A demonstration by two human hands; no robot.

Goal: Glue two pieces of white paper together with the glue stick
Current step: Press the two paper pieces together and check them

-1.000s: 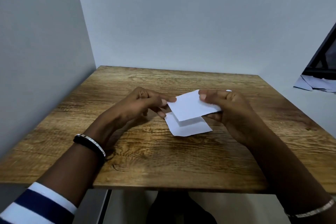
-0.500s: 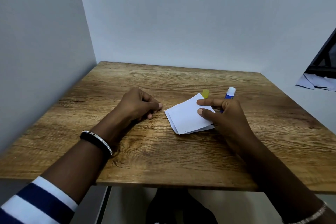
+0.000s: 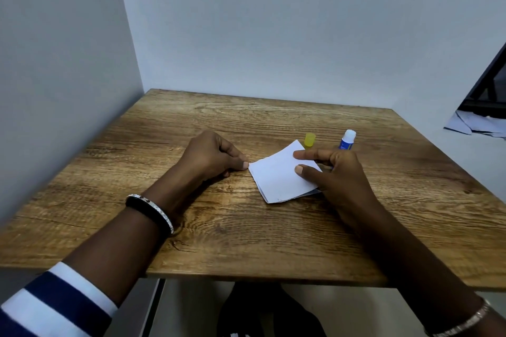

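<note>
1. The two white paper pieces point(image 3: 276, 175) lie stacked flat, directly under the fingertips of the right grip point(image 3: 342, 175). The lower one shows only as a thin margin along the near and left edges. They look thin, light and limp, likely to slide over each other and to crease if pinched hard. Flat pressure from above, or a lift at a free corner, should suit them best.
2. The right grip is spread: index finger and thumb lie almost straight on the upper piece, closed on nothing.
3. The left grip point(image 3: 210, 156) rests loosely curled and holds nothing. Its thumb tip is at the stack's left corner; whether it touches is unclear.
4. The glue stick point(image 3: 347, 141) stands uncapped just beyond the right grip's knuckles, and its yellow cap point(image 3: 309, 140) stands beyond the fingertips. The stick looks rigid, light and easy to tip, so take it round the blue barrel.
5. All of this sits on a wood-grain counter point(image 3: 191, 241).
</note>
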